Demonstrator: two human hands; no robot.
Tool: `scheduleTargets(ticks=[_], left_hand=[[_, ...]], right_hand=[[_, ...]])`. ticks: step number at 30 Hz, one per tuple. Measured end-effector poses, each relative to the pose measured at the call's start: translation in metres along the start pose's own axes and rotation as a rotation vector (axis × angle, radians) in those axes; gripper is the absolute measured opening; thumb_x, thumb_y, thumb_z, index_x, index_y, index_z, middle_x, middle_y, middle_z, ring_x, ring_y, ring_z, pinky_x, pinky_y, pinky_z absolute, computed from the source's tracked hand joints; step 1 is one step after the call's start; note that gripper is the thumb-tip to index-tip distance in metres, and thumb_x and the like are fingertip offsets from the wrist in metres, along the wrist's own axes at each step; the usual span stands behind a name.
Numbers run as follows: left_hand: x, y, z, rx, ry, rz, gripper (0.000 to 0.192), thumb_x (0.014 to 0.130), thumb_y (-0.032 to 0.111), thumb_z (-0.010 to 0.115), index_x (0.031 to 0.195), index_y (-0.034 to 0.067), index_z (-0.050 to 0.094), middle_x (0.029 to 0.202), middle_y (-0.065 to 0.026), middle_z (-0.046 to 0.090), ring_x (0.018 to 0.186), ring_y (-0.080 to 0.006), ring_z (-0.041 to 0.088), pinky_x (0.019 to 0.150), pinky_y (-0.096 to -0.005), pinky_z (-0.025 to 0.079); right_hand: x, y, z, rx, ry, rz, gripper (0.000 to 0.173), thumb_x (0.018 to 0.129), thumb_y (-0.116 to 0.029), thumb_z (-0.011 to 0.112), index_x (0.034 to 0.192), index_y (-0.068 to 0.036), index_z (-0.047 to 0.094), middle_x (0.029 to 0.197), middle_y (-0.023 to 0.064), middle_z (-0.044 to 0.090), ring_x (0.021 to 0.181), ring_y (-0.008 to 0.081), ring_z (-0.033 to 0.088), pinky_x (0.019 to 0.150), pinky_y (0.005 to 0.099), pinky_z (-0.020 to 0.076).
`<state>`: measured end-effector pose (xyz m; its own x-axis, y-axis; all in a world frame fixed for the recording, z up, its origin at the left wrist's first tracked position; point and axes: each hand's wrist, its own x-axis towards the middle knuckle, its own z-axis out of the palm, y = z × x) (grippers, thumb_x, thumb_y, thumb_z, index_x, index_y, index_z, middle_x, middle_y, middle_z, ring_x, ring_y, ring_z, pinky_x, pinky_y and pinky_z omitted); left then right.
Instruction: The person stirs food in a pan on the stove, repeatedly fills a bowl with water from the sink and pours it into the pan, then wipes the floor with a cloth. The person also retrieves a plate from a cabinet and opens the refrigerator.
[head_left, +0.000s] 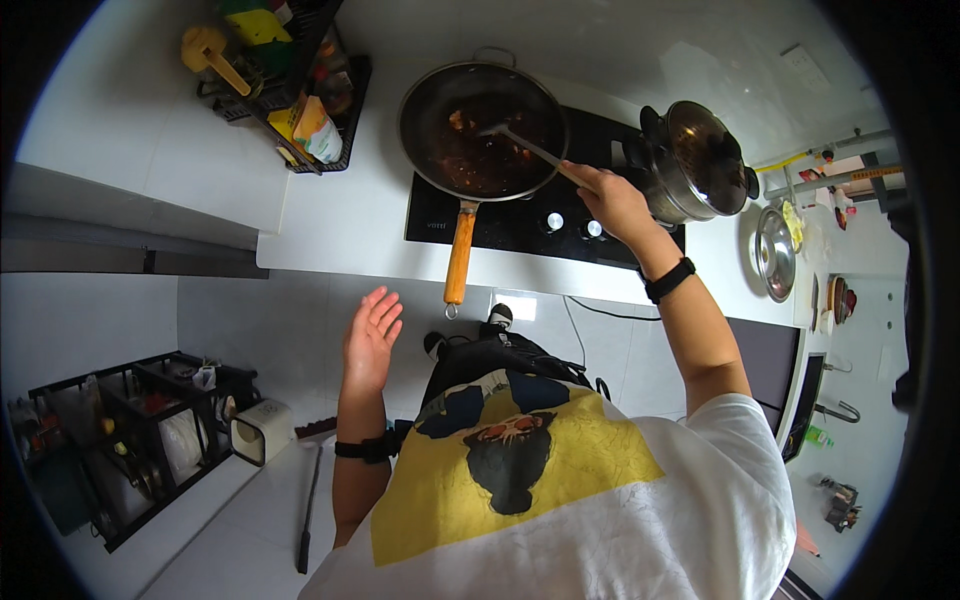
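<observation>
My right hand (611, 201) grips the handle of a spatula (534, 147), whose head rests inside a dark wok (424, 105). Dark sauce with small pieces of food (480, 161) covers the wok's bottom. The wok sits on the left part of a black Vatti gas or electric cooktop (495, 221); which kind is hidden. Its wooden handle (459, 259) points back over the counter's front edge. Left of that handle, my left hand (373, 330) hangs in the air, fingers apart, holding nothing.
A lidded steel pot (697, 161) stands at the cooktop's right, with a steel bowl (775, 255) beyond it. On the left, a black rack (360, 82) holds bottles and packets. A floor shelf (142, 390) and a white bin (259, 433) are behind on the left.
</observation>
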<state>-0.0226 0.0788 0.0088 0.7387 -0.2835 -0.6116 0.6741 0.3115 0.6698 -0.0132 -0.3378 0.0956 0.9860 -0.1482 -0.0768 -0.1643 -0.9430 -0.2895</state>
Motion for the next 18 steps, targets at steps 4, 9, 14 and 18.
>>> scheduleTargets(ticks=[4,9,14,18], left_hand=[[0.004,0.002,-0.001,0.026,-0.029,0.000,0.053,0.103,0.045,0.038,0.140,0.008,0.045,0.138,-0.0101,0.050,0.126,-0.0202,0.046,0.105,-0.0350,0.034],[0.007,0.003,-0.004,0.020,-0.006,-0.002,0.051,0.102,0.044,0.040,0.138,0.008,0.047,0.134,-0.0091,0.054,0.120,-0.0185,0.050,0.102,-0.0340,0.036],[0.009,0.003,-0.004,0.028,-0.001,0.001,0.051,0.102,0.044,0.041,0.138,0.008,0.048,0.134,-0.0092,0.054,0.120,-0.0184,0.050,0.102,-0.0342,0.036],[0.010,0.003,-0.003,0.023,-0.010,-0.006,0.051,0.102,0.044,0.041,0.138,0.008,0.047,0.134,-0.0095,0.054,0.121,-0.0188,0.050,0.102,-0.0346,0.036]], right_hand=[[-0.015,0.007,-0.031,0.062,0.072,-0.124,0.043,0.088,-0.007,0.062,0.129,-0.019,0.062,0.117,0.0092,0.068,0.101,0.0308,0.064,0.087,0.0384,0.0523],[-0.037,0.010,-0.060,0.005,0.012,-0.062,0.045,0.086,-0.003,0.062,0.129,-0.017,0.062,0.118,0.0096,0.067,0.102,0.0307,0.064,0.088,0.0378,0.0519],[-0.033,0.010,-0.038,0.000,-0.014,-0.008,0.046,0.085,-0.002,0.062,0.130,-0.013,0.061,0.120,0.0115,0.066,0.105,0.0324,0.063,0.089,0.0385,0.0509],[-0.018,0.014,0.005,0.136,0.073,0.014,0.046,0.088,-0.008,0.063,0.133,-0.019,0.059,0.113,0.0142,0.067,0.101,0.0324,0.065,0.088,0.0392,0.0526]])
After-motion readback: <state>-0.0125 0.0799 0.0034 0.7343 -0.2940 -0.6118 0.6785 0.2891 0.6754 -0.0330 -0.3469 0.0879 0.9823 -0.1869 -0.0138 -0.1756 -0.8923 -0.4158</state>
